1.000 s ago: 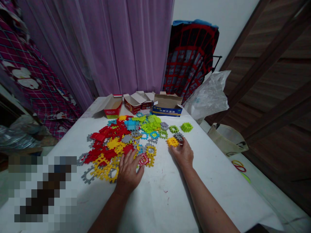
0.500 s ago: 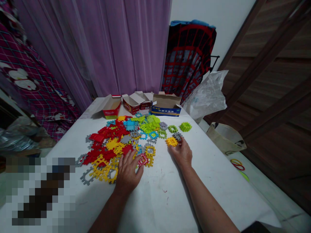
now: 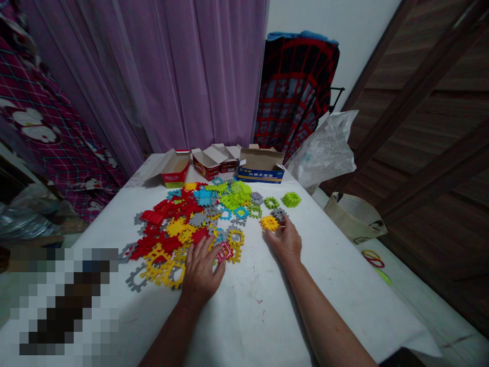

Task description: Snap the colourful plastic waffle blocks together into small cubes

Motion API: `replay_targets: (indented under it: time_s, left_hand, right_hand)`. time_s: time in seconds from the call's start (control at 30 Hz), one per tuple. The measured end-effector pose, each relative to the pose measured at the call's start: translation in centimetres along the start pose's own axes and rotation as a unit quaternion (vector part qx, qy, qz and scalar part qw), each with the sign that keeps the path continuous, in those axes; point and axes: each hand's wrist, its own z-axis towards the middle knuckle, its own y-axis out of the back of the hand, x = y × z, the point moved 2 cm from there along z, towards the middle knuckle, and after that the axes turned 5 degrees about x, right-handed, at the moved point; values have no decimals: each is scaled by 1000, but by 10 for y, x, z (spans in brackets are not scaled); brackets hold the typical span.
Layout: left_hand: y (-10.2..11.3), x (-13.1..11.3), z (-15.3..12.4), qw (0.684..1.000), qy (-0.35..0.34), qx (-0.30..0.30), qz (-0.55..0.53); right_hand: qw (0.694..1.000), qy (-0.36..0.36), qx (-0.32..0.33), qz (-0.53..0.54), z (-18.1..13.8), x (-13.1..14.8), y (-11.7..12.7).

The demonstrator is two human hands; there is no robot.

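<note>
My left hand point(image 3: 202, 272) lies over the near right part of a heap of plastic interlocking building pieces point(image 3: 178, 228), fingers spread. A pink-red square piece point(image 3: 224, 252) is beside its index finger and thumb. Right of the heap, my right hand point(image 3: 286, 243) rests on the table with thumb and fingers apart and curved. Its thumb is at the near edge of a yellow toothed piece point(image 3: 269, 223), and its index finger is by a grey piece point(image 3: 279, 214). Whether it touches them firmly I cannot tell. A lime green stack point(image 3: 291, 199) stands just beyond.
Open cardboard boxes, among them a red one point(image 3: 176, 177) and a blue one point(image 3: 260, 175), line the back of the white table point(image 3: 260, 316). A clear plastic bag point(image 3: 324, 148) is at the back right. A cloth bag point(image 3: 355, 216) stands beyond the right edge.
</note>
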Motion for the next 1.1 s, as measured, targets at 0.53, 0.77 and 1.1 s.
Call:
replay_targets:
  time_s: [0.53,0.77,1.1]
  left_hand:
    - [2,-3,1,1000,7,-2,-8]
    - [1,-2,0,1000,10,-1,-8]
    - [0,-2,0,1000,10,-6,-8]
  right_hand:
    - [992,-24,48,-117,-7,18,12]
    - [996,-5,-1,-95,-9,14,9]
    - [996,9,-3,-88,-8,11,5]
